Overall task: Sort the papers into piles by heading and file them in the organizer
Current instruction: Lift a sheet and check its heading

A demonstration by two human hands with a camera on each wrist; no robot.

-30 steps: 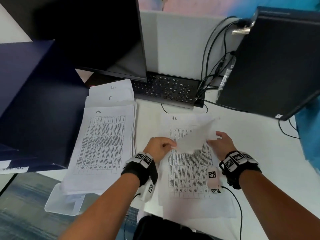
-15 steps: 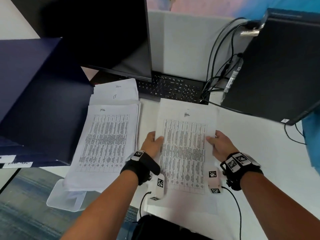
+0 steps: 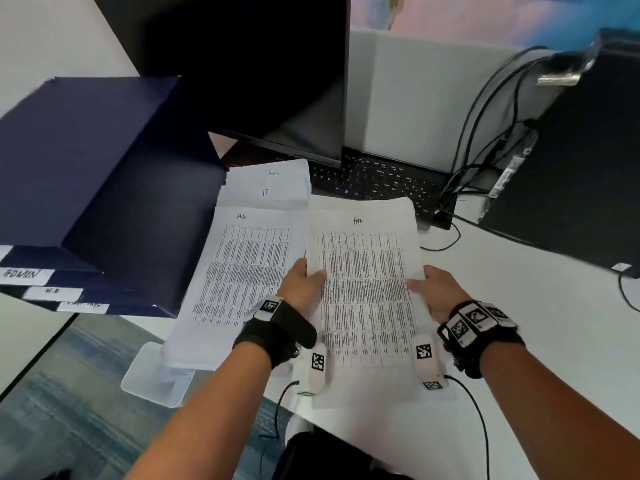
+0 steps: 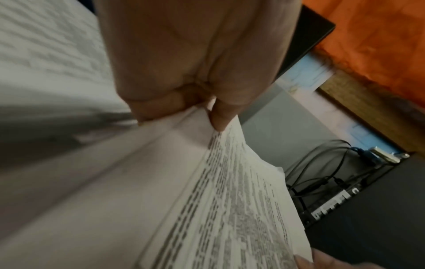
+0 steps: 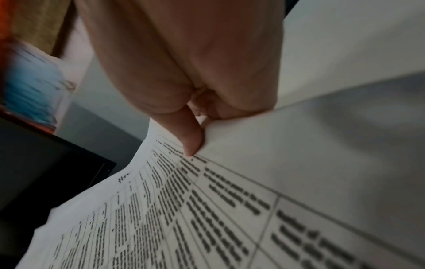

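both hands held the hr sheet (image 3: 363,292) above the desk (image 3: 540,306), just right of the sorted stack (image 3: 242,271). the left hand (image 3: 302,284) pinched its left edge, thumb on top; the right hand (image 3: 437,292) pinched the right edge. fingers beneath were hidden. the table print was too blurred to read. the organizer (image 3: 104,188) stood at left, its lowest label illegible.

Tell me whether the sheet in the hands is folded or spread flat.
Spread flat. The sheet shows its whole printed table and heading, with the left hand and right hand pinching opposite side edges.
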